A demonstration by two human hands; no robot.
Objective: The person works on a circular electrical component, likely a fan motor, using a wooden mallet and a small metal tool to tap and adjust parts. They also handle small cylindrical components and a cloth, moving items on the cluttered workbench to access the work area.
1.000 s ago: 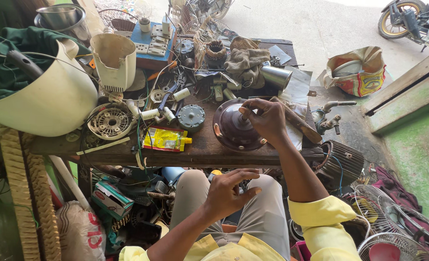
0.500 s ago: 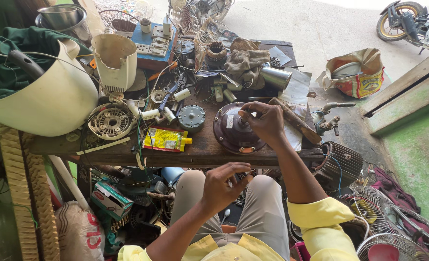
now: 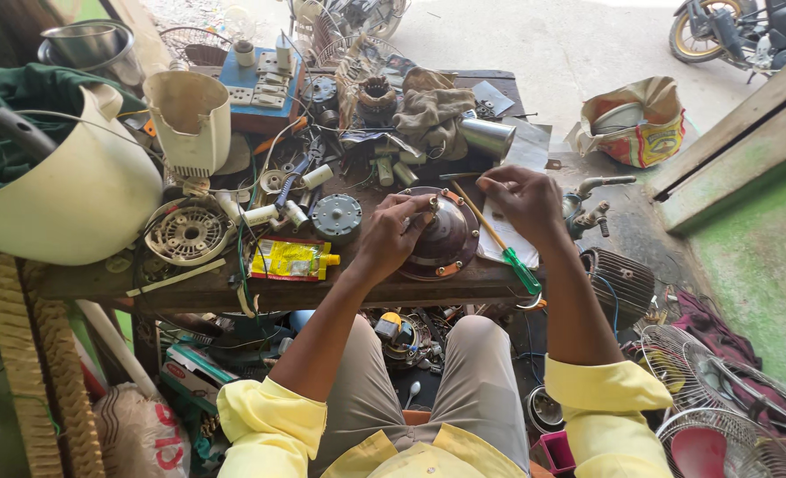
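A dark, dome-shaped motor housing sits near the front edge of the cluttered wooden table, right in front of the seated person. The left hand rests on its left side, fingers pinched together at the top of the dome around something too small to make out, perhaps a screw or nut. The right hand is just to the right of the housing, its fingers curled round the metal shaft of a green-handled screwdriver; the tool lies slanted, handle toward the person, tip up by the fingers and not yet set on the housing. By the look of things the work on the housing is at an early or middle stage: the cover is in one piece on the table, with the screwdriver in hand but not engaged.

To the left lie a small round grey motor part, a yellow sachet and a white fan hub. Further left stands a large cream-coloured shell, and behind the housing lies a crumpled rag.
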